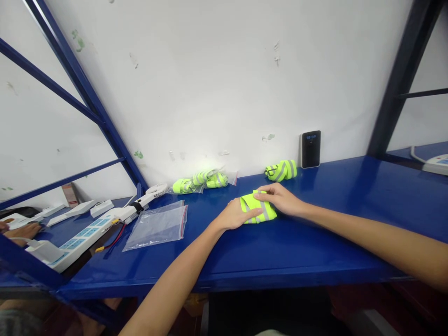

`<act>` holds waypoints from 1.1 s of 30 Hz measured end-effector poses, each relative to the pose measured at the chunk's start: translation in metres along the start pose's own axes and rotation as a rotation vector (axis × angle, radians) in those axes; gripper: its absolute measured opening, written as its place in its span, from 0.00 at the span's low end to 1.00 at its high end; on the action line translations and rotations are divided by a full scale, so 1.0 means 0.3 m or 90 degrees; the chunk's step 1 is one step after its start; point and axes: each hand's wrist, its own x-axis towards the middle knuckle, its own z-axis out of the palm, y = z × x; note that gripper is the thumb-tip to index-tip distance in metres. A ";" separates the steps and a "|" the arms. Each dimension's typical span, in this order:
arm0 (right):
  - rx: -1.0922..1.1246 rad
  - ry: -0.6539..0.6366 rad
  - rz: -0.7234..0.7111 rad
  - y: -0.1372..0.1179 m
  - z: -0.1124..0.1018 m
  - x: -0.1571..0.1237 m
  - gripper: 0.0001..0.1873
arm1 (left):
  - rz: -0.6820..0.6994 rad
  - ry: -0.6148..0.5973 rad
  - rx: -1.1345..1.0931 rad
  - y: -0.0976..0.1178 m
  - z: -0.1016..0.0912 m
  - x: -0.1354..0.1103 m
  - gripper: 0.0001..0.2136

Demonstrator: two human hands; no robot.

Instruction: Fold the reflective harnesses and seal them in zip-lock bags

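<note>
A folded neon-yellow vest [258, 208] with grey reflective stripes lies on the blue shelf [315, 242]. My left hand [238, 213] rests on its left side, thumb pressed across the fabric, fingers closed around the bundle. My right hand [280, 196] holds the right and far edge, fingers curled over the top. Both hands grip the same bundle.
A stack of clear zip bags [157, 226] lies to the left. Bagged neon vests [199, 181] sit by the wall, a loose rolled vest [282, 170] beside a black device [311, 149]. A white power strip [80, 238], small fan [154, 191] and another person's hand [23, 231] are far left.
</note>
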 end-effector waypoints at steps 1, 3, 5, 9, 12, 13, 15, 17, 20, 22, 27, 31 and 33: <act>-0.027 0.002 -0.011 0.004 -0.001 0.000 0.20 | 0.004 -0.006 -0.004 -0.004 -0.001 -0.001 0.22; -0.076 0.006 -0.025 0.014 -0.001 -0.003 0.18 | 0.020 -0.008 0.002 -0.009 -0.005 -0.001 0.24; -0.077 0.007 -0.019 0.022 0.001 -0.006 0.17 | 0.051 0.021 0.017 -0.012 -0.009 -0.001 0.27; 0.013 0.016 0.039 0.024 0.000 -0.010 0.31 | 0.121 0.064 0.032 -0.002 -0.011 -0.002 0.29; 0.031 -0.044 0.073 0.009 -0.020 -0.008 0.33 | 0.179 0.092 0.051 0.020 -0.008 -0.004 0.29; 0.030 -0.080 0.075 0.001 -0.029 -0.007 0.30 | 0.200 0.097 0.057 0.028 -0.006 -0.005 0.29; 0.017 -0.153 0.070 -0.014 -0.049 -0.006 0.28 | 0.229 0.092 0.063 0.042 -0.003 -0.009 0.32; -0.012 -0.202 0.055 -0.029 -0.067 -0.006 0.29 | 0.236 0.081 0.060 0.050 -0.002 -0.014 0.35; -0.053 -0.219 0.037 -0.045 -0.077 -0.009 0.30 | 0.232 0.077 0.060 0.054 -0.001 -0.023 0.36; -0.049 -0.209 0.032 -0.047 -0.071 -0.012 0.30 | 0.237 0.084 0.074 0.055 0.001 -0.027 0.36; 0.026 -0.160 0.032 -0.031 -0.024 -0.025 0.28 | 0.275 0.109 0.161 0.055 0.006 -0.031 0.31; -0.009 -0.065 -0.022 -0.028 0.006 -0.035 0.23 | 0.334 0.136 0.234 0.042 0.013 -0.035 0.29; -0.028 -0.040 -0.045 -0.033 0.011 -0.039 0.19 | 0.360 0.144 0.258 0.037 0.020 -0.037 0.28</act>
